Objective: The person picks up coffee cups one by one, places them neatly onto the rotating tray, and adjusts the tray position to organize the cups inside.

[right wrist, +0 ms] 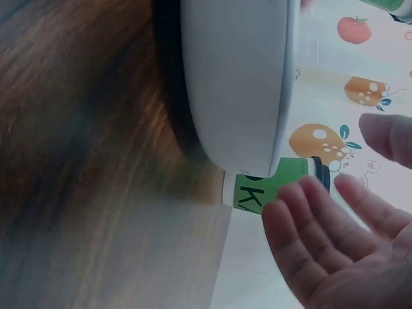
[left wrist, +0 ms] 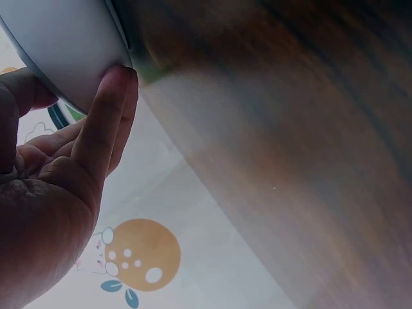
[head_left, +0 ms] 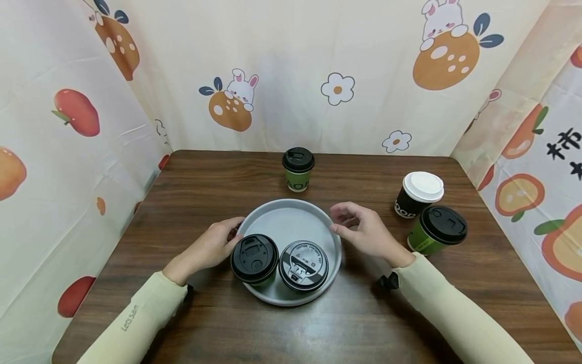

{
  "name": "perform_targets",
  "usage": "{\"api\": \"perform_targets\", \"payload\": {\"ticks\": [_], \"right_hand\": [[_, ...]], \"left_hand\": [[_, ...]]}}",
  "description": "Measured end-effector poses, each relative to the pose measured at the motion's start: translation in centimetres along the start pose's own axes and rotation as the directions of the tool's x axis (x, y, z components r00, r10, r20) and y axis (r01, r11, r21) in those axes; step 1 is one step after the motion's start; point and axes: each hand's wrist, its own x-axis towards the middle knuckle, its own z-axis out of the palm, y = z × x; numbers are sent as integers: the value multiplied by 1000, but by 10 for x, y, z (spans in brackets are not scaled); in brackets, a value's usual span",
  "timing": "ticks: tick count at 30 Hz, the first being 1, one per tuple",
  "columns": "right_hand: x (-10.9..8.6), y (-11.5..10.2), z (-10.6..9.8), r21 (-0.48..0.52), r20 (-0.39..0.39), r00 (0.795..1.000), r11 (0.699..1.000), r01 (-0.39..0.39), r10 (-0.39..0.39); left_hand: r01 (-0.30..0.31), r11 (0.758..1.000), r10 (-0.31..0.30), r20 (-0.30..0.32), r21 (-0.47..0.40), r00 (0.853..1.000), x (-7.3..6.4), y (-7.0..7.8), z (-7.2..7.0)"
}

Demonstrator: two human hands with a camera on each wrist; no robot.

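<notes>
Curtains (head_left: 291, 50) printed with fruit, rabbits and flowers were hung behind a brown wooden table (head_left: 204, 177) in the head view. On it a round grey tray (head_left: 291, 217) was placed between the two hands, and towards its near edge a black-lidded cup (head_left: 254, 259) and, just beside it, a printed-lid cup (head_left: 303, 266) were borne. Beyond the tray a small green cup (head_left: 298, 169) was seen; at the right, a white-lidded cup (head_left: 418, 194) and a larger green cup (head_left: 437, 230) were set close together. The tray's left rim was gripped by the left hand (head_left: 213, 246), while the right hand (head_left: 364, 230) was held beside the right rim.

By the left wrist view, the rim was shown pinched between thumb and fingers. Blurred as the table was there, whether the tray's base was raised could not fairly be told.

In the right wrist view, the fingers were seen relaxed and apart from the tray's wall, nothing being grasped. The step in hand was judged to be a two-sided hold on the tray; for the next move, the right fingers would need to be closed on the rim and the tray kept level.
</notes>
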Motion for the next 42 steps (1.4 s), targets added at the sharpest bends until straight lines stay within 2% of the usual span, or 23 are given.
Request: {"api": "perform_targets", "payload": {"ticks": [9, 20, 34, 42], "right_hand": [[8, 3, 1, -98, -11, 993, 988, -116, 115], [16, 6, 3, -169, -7, 981, 967, -192, 193], [30, 0, 13, -228, 44, 966, 944, -240, 256], [35, -1, 16, -263, 53, 969, 939, -221, 243]], "left_hand": [[8, 1000, -8, -3, 3, 1000, 0, 0, 0], [7, 1000, -7, 6, -2, 1000, 1, 0, 0], [8, 1000, -8, 15, -3, 1000, 1, 0, 0], [11, 1000, -11, 9, 2, 1000, 1, 1, 0]]}}
